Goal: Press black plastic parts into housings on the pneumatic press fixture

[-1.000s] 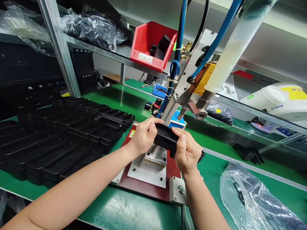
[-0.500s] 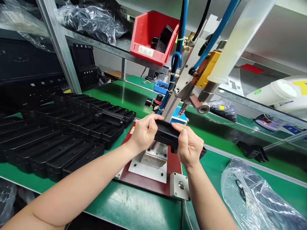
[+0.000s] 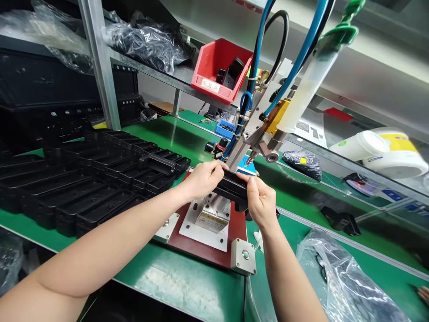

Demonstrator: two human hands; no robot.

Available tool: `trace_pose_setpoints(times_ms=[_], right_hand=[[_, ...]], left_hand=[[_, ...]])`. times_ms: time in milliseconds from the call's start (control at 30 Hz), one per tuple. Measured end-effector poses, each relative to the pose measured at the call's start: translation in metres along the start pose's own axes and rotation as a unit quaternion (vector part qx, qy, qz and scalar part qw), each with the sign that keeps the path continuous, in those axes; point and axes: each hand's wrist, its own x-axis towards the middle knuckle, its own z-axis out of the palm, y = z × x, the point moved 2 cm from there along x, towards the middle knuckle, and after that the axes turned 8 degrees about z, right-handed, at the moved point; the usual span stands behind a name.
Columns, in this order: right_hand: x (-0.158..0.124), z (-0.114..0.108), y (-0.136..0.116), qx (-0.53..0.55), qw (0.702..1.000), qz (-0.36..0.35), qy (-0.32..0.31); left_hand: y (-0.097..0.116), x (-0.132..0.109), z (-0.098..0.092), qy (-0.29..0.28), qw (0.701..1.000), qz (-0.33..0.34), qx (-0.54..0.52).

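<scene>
Both my hands grip one black plastic part (image 3: 231,188) over the metal fixture (image 3: 211,217) on the red base plate (image 3: 236,226). My left hand (image 3: 203,179) is closed on the part's left end. At the part's right end my right hand (image 3: 259,201) is closed, thumb on top. The dispenser nozzle (image 3: 250,158) hangs just above the part, a little apart from it, under a translucent syringe barrel (image 3: 303,91) fed by blue hoses (image 3: 303,51).
Black plastic trays (image 3: 87,188) with parts fill the left of the green bench (image 3: 181,286). A clear bag of black parts (image 3: 338,273) lies at the right. A red bin (image 3: 217,69) sits on the shelf behind. A white tub (image 3: 385,150) and a loose black part (image 3: 340,219) are further right.
The view has pulled back and shifted. My hands hold the black part as before, now slightly lower and closer under the nozzle.
</scene>
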Motion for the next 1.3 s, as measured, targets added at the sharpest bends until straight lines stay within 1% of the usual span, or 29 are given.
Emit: trace_pose_setpoints(times_ms=[67, 167, 267, 333, 433, 600, 800, 900, 1033, 1100, 1167, 1233, 1300], right_hand=[[0.001, -0.001, 0.0, -0.011, 1.0, -0.011, -0.014], [-0.001, -0.001, 0.003, -0.031, 0.998, -0.057, -0.022], [-0.004, 0.0, 0.008, -0.041, 0.994, -0.104, -0.008], [-0.007, 0.001, 0.01, -0.035, 0.992, -0.121, 0.004], [-0.01, 0.004, 0.011, -0.011, 0.993, -0.121, 0.016], [-0.011, 0.007, 0.01, 0.028, 0.994, -0.095, 0.037], [-0.01, 0.007, 0.009, 0.048, 0.997, -0.051, 0.022], [-0.008, 0.009, 0.008, 0.05, 0.997, -0.048, 0.039], [-0.01, 0.012, 0.002, 0.054, 0.995, -0.054, 0.06], [-0.013, 0.014, 0.001, 0.067, 0.994, -0.031, 0.075], [-0.017, 0.016, 0.003, 0.092, 0.989, 0.024, 0.111], [-0.021, 0.022, 0.005, 0.127, 0.977, 0.09, 0.147], [-0.024, 0.028, 0.005, 0.152, 0.962, 0.14, 0.179]], left_hand=[[0.0, 0.0, -0.001, -0.006, 1.0, 0.006, 0.008], [-0.003, -0.003, 0.002, 0.004, 0.999, 0.045, 0.022], [-0.008, -0.006, 0.006, 0.046, 0.993, 0.11, 0.022], [-0.011, -0.008, 0.009, 0.074, 0.986, 0.149, 0.019], [-0.013, -0.009, 0.011, 0.089, 0.982, 0.167, 0.024], [-0.014, -0.01, 0.011, 0.098, 0.984, 0.145, 0.04], [-0.016, -0.01, 0.01, 0.066, 0.992, 0.092, 0.055], [-0.016, -0.011, 0.008, 0.055, 0.994, 0.07, 0.066], [-0.015, -0.014, 0.003, 0.024, 0.997, 0.048, 0.064], [-0.015, -0.017, 0.003, 0.019, 0.998, 0.031, 0.056], [-0.018, -0.02, 0.004, 0.039, 0.999, -0.006, 0.035], [-0.021, -0.022, 0.01, 0.075, 0.996, -0.035, -0.009], [-0.022, -0.024, 0.017, 0.121, 0.991, -0.043, -0.033]])
